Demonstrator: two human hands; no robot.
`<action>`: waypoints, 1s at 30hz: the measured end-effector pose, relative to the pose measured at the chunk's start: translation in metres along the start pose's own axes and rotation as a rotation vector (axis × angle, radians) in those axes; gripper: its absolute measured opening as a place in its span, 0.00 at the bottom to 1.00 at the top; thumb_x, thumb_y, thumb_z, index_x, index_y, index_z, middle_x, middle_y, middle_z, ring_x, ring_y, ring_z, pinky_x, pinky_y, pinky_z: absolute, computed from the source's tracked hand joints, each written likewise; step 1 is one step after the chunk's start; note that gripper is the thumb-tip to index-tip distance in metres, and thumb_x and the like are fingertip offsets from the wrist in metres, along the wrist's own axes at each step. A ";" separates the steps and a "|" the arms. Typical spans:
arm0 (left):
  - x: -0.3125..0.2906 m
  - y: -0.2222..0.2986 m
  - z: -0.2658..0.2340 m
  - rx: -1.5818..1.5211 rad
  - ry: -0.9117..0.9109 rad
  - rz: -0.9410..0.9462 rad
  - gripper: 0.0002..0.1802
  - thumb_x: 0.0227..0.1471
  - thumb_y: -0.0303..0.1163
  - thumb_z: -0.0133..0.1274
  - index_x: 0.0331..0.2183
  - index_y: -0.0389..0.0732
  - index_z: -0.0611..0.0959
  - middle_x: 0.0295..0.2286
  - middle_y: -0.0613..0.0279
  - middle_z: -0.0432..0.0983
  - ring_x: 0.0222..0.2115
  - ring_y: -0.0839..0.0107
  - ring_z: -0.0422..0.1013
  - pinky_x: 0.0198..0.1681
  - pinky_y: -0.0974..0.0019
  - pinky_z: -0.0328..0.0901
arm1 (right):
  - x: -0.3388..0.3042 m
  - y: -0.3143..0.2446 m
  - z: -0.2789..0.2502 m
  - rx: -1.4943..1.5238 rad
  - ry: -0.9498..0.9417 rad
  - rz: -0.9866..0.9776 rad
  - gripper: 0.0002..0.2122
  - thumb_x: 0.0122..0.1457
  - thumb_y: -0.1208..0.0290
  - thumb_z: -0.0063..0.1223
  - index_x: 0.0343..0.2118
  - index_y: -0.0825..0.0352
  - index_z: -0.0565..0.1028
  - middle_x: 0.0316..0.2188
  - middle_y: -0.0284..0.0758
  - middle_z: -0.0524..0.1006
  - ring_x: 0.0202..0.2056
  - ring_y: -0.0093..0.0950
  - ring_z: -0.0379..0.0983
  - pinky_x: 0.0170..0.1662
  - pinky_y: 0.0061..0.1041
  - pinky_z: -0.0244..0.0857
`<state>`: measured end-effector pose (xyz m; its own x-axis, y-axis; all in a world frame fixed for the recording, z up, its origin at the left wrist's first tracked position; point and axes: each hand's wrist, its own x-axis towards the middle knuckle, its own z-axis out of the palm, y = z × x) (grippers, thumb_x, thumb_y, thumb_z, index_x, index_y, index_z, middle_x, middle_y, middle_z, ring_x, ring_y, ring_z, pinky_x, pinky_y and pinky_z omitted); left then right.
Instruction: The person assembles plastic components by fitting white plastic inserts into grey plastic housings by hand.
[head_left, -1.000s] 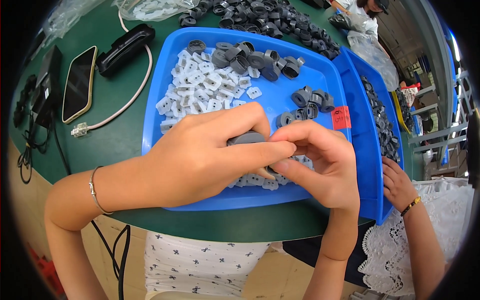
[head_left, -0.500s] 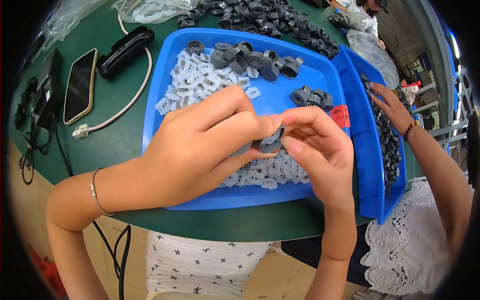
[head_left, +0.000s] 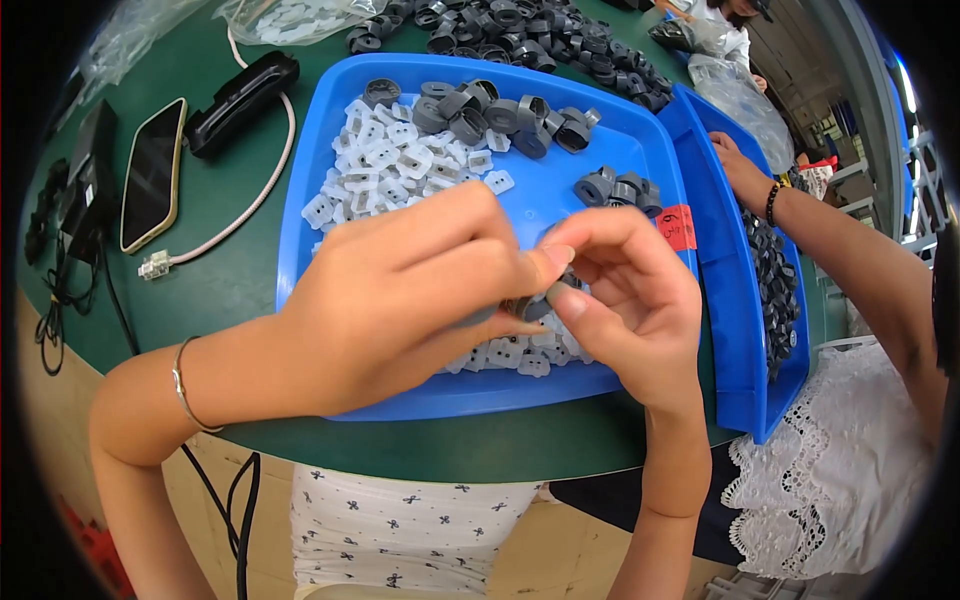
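Observation:
Both my hands are closed at the fingertips over the near half of a blue tray. My left hand grips a small dark grey plastic cap, mostly covered by the fingers. From the other side, the thumb and forefinger of my right hand pinch at the same cap. Below and behind the hands lie many translucent white rubber pads with small holes. Loose grey round caps sit along the tray's far side, and a smaller group of caps rests at its right.
A co-worker's hand reaches into a second blue bin of dark parts at the right. Beyond the tray is a heap of dark caps. At left lie a phone, a black case, a pale cable and a black adapter.
The cap has turned between my fingers; its slotted face, visible before, is now mostly hidden. The co-worker's hand has moved left and farther into the side bin.

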<state>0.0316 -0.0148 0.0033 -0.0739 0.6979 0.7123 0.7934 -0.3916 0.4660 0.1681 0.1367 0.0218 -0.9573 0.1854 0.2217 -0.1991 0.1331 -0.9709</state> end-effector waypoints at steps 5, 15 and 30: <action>0.003 -0.001 -0.004 -0.274 -0.050 -0.025 0.22 0.37 0.23 0.62 0.40 0.37 0.79 0.27 0.60 0.71 0.25 0.71 0.68 0.27 0.72 0.63 | -0.001 0.004 -0.008 0.409 -0.122 0.110 0.15 0.48 0.85 0.52 0.41 0.71 0.67 0.40 0.36 0.70 0.46 0.24 0.66 0.51 0.24 0.60; 0.002 -0.002 -0.005 -0.361 -0.071 0.004 0.20 0.39 0.28 0.62 0.39 0.38 0.80 0.28 0.61 0.72 0.26 0.70 0.69 0.29 0.71 0.64 | -0.001 0.003 -0.004 0.647 -0.240 0.206 0.18 0.47 0.87 0.52 0.43 0.73 0.67 0.41 0.37 0.70 0.47 0.24 0.66 0.51 0.23 0.60; -0.002 0.001 0.005 0.041 0.010 -0.006 0.24 0.31 0.19 0.63 0.37 0.35 0.78 0.23 0.59 0.70 0.23 0.66 0.68 0.25 0.69 0.65 | -0.003 -0.005 0.004 -0.289 0.028 0.003 0.11 0.49 0.84 0.49 0.38 0.73 0.71 0.33 0.32 0.71 0.37 0.20 0.68 0.44 0.21 0.64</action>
<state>0.0357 -0.0135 -0.0003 -0.0850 0.6940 0.7150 0.8170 -0.3622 0.4487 0.1714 0.1319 0.0251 -0.9507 0.2127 0.2255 -0.1248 0.4035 -0.9064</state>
